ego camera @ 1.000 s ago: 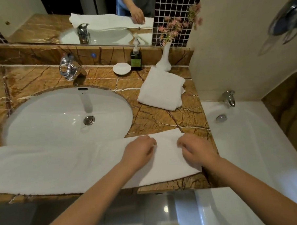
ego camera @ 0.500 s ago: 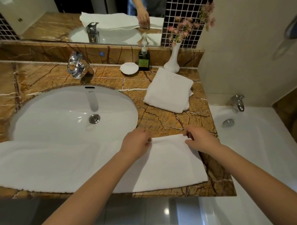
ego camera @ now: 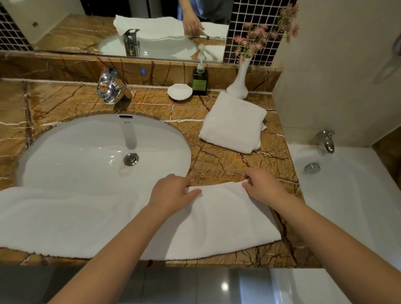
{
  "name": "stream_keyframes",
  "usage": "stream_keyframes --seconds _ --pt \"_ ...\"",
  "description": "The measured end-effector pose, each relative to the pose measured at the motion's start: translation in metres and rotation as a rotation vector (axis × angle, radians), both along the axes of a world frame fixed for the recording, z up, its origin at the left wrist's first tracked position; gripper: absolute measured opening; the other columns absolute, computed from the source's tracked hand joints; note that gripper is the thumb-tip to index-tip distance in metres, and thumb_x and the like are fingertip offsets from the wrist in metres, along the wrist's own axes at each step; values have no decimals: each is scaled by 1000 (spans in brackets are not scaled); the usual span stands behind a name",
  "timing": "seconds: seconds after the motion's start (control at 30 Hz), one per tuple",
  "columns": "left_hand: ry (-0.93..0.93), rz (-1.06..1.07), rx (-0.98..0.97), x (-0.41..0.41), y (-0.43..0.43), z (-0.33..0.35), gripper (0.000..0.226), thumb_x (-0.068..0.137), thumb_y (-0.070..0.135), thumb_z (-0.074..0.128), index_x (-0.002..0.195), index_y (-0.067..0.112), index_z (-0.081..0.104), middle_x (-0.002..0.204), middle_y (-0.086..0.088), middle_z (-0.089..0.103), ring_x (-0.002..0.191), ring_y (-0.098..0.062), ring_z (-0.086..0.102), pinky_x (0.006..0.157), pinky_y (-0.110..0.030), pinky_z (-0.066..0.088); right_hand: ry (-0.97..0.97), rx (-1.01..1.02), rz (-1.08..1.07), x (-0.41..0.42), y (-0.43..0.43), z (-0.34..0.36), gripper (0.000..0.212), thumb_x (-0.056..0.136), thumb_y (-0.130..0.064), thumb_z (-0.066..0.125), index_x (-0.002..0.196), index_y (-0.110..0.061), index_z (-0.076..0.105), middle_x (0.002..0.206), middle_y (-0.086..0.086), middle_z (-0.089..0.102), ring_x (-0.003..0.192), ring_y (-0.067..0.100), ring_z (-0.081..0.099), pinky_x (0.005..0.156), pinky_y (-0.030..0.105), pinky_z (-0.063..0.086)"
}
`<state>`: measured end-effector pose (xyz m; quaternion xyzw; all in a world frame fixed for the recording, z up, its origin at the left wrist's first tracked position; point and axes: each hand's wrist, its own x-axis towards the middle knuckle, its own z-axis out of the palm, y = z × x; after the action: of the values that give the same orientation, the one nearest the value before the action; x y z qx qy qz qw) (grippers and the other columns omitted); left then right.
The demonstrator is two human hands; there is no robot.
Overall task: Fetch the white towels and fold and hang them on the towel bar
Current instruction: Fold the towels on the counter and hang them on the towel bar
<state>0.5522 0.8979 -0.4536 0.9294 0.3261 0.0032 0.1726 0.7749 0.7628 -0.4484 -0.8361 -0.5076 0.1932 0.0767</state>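
Left grip (ego camera: 173, 192) and right grip (ego camera: 263, 186) both pinch the long towel (ego camera: 83, 221) at its far hem. Towel lies along the table (ego camera: 218, 160) front edge, with the folded towel (ego camera: 232, 123) near the back right corner.

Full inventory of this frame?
flat towel: 1, white, counter front, overlapping sink
folded towel: 1, white, counter right
sink: 1, white, in counter
faucet: 1, chrome, behind sink
soap dish: 1, white, counter back
soap bottle: 1, dark green, beside dish
vase: 1, white, pink flowers, back right
counter: 1, brown marble
mirror: 1, back wall
bathtub: 1, white, right
tub spout: 1, chrome, above tub
left hand: 1, grips flat towel's edge
right hand: 1, pinches its far corner
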Motion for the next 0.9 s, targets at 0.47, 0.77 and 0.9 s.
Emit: stream_keyframes --seconds 0.47,0.77,0.9 --pt "80 -8 -217 -47 59 -9 29 84 42 56 62 26 49 62 9 51 70 -17 52 64 -29 38 87 33 -262 3 -6 -5 10 84 -22 65 81 -22 55 80 -6 57 77 15 55 61 30 42" --pt "15 182 -411 -59 51 -15 50 80 64 49 75 15 59 80 -1 62 83 -20 58 75 -33 44 70 -33 -233 7 -3 1 16 85 -24 69 92 -19 56 98 3 54 83 18 52 67 27 38" --pt "4 229 -564 -70 57 -11 55 63 66 63 61 12 53 54 9 51 54 -5 50 55 -19 34 23 -71 -176 7 -3 3 12 88 -25 64 89 -19 54 93 0 53 84 17 51 66 29 38"
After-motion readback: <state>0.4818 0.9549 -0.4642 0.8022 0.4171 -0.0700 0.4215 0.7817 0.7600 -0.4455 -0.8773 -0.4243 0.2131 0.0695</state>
